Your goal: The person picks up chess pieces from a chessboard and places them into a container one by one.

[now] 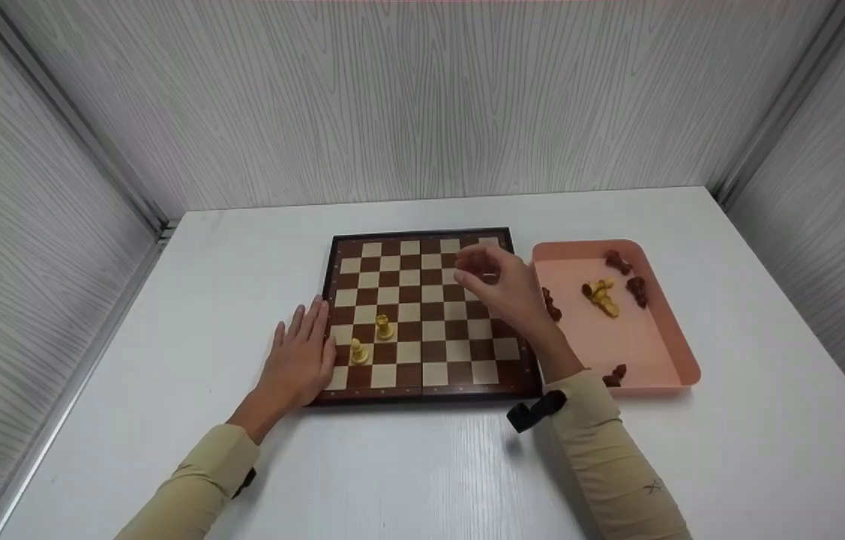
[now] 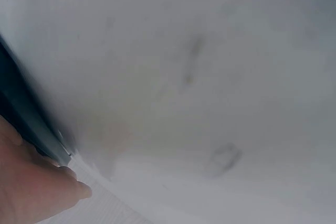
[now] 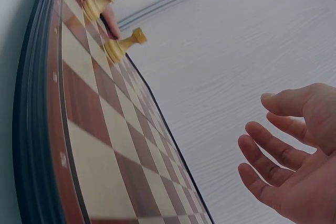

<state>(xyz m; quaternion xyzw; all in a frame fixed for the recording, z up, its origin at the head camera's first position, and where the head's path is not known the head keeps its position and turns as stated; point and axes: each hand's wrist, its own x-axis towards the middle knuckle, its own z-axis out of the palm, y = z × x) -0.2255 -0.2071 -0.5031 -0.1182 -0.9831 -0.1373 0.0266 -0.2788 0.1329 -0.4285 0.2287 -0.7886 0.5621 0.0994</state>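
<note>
A brown and cream chessboard (image 1: 422,390) lies flat on the table. Two pale yellow pieces stand upright on its left half: a rook (image 1: 384,327) and, nearer the front left, a bishop (image 3: 100,4). My left hand (image 1: 301,361) rests along the board's left edge, fingers stretched out and nothing held. Over the right half of the board is my right hand (image 1: 501,289), its fingers loosely bent and thumb apart from them. The right wrist view shows nothing between those fingers (image 3: 270,148).
A pink tray (image 1: 662,322) stands right beside the board. In it lie light pieces (image 1: 602,300) in the middle and several dark brown pieces (image 1: 637,291) toward the sides. Grey wood-patterned panels (image 1: 422,97) enclose the white table (image 1: 242,247) at the back and sides.
</note>
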